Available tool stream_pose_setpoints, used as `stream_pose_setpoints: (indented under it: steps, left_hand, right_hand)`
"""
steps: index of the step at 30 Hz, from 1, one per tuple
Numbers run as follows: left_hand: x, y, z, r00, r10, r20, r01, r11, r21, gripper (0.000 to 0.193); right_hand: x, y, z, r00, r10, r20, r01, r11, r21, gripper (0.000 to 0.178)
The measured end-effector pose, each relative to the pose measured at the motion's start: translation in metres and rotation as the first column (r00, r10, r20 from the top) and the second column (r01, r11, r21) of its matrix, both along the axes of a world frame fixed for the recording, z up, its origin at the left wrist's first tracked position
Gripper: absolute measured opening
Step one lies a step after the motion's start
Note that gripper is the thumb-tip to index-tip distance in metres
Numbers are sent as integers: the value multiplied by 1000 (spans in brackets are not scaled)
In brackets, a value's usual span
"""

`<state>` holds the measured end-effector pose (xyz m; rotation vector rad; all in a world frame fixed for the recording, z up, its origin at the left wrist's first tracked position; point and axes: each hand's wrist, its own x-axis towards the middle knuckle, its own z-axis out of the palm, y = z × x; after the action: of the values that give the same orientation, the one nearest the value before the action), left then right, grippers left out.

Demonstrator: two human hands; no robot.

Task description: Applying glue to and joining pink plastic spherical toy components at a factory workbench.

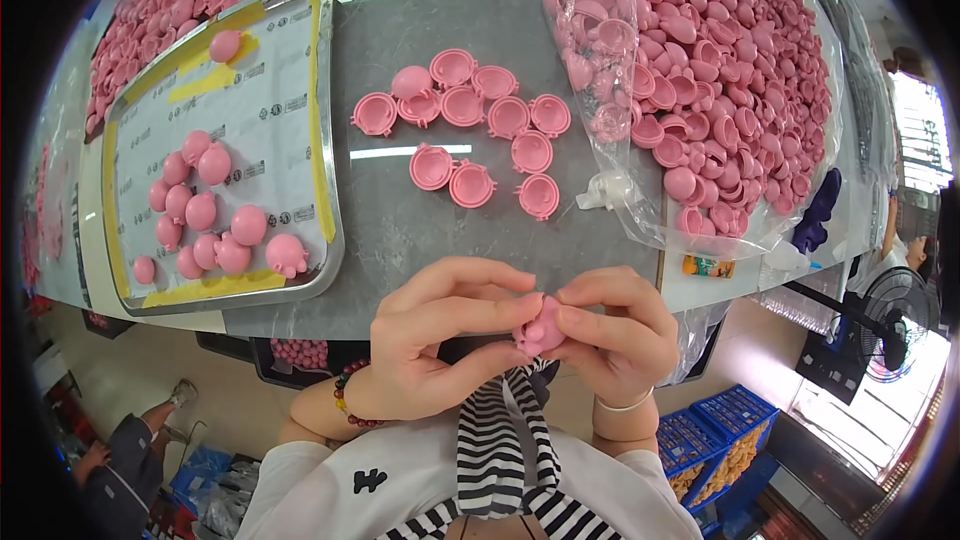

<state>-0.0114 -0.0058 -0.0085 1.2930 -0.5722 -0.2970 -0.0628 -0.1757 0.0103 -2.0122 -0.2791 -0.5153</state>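
Close in front of my chest, a small pink plastic ball-shaped piece (541, 331) with little knobs is pinched between both hands. My left hand (440, 325) grips its left side with thumb and fingertips. On the other side my right hand (618, 330) presses it with thumb and bent fingers. My fingers hide part of the piece. Beyond the hands, several pink half shells (462, 106) lie on the grey table (400, 230), most with their hollow side up. One rounded shell (411, 81) rests dome up among them.
On the left stands a metal tray (326, 140) with paper, yellow tape and several pink balls (201, 211). A clear bag (620, 190) heaped with pink shells (735, 90) fills the right. Another shell pile (160, 25) lies far left. A fan (890, 320) stands at right; blue crates (735, 410) sit below.
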Motion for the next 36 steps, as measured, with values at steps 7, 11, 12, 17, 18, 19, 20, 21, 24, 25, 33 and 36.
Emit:
stream_pose_setpoints:
  steps: [7,11,12,17,18,19,20,21,24,25,33,36]
  left_hand:
    - [7,-3,4,991,-130,-42,126,989,-79,49]
    - [4,-5,4,990,-74,-122,70,997,-33,47]
    - [4,-6,2,991,-76,-113,72,997,-36,45]
    - [10,-4,-2,994,-112,-15,111,992,-60,39]
    - [10,-4,1,988,-132,-84,126,989,-78,35]
    - [11,-4,3,976,-153,-153,139,986,-97,33]
    - [11,-4,2,976,-155,-153,141,985,-97,33]
    - [12,-4,1,971,-184,-155,165,978,-124,34]
    - [7,-3,1,913,-245,-325,183,961,-208,36]
    - [6,-3,1,831,-280,-481,165,950,-266,37]
    - [12,1,-4,621,-486,-615,145,843,-519,53]
    - [12,0,3,635,-491,-597,156,838,-523,54]
  right_hand:
    - [-6,13,-8,980,-67,187,88,991,-104,33]
    - [-10,14,-10,975,-22,220,64,980,-190,32]
    - [-11,15,-11,975,-22,220,65,980,-190,32]
    - [-14,16,-12,972,-31,233,74,981,-179,30]
    - [-14,17,-13,972,-31,234,74,981,-178,30]
    - [-14,18,-14,971,-41,236,82,983,-166,30]
    - [-14,18,-14,970,-53,238,92,983,-156,29]
    - [-15,18,-15,970,-55,238,94,983,-156,29]
    - [-18,14,-15,971,-73,229,111,981,-156,23]
    - [-21,10,-15,972,-91,216,127,979,-157,20]
    - [-54,-126,-29,88,-892,444,995,97,-2,37]
    - [-71,-178,-44,110,-965,236,993,117,14,49]
